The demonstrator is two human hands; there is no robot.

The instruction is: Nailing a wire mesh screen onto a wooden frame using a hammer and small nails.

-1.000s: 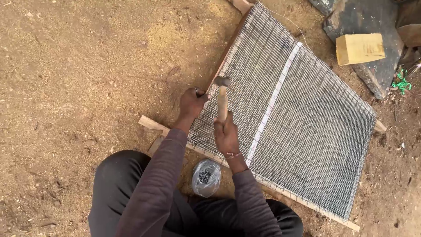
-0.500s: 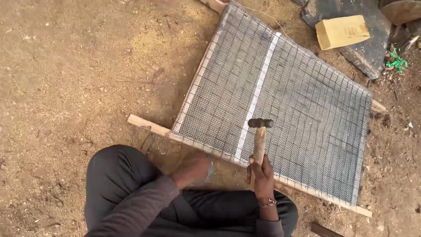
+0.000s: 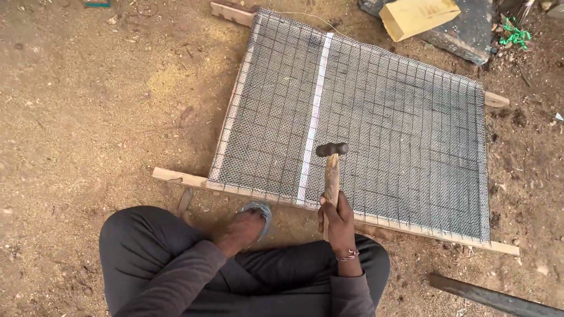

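A person sits cross-legged on bare dirt ground [image 3: 88, 117] at the near edge of a wooden frame [image 3: 176, 176] covered with wire mesh [image 3: 399, 147]. The right hand [image 3: 338, 220] is wrapped in a fist round the wooden handle of a hammer [image 3: 332, 170], which stands nearly upright, its dark head raised above the mesh just inside the frame's near rail. A pale strip [image 3: 314, 111] runs across the mesh from near rail to far rail, just left of the hammer head.

The left hand [image 3: 244, 229] reaches down to a small shiny bag [image 3: 261, 210] lying on the ground between the knees and the near rail, fingers curled into or over it (whether they pinch anything inside cannot be told).

The frame lies flat, its near rail jutting past the mesh at both ends. To the left of the frame the ground is open dirt and sawdust. Beyond the far right corner lie a yellow block [image 3: 417, 14] on a dark slab [image 3: 464, 35], with a scrap of green string [image 3: 517, 36] beside them. A dark bar [image 3: 493, 296] lies on the ground near the person's right knee, well clear of the frame's near right corner.
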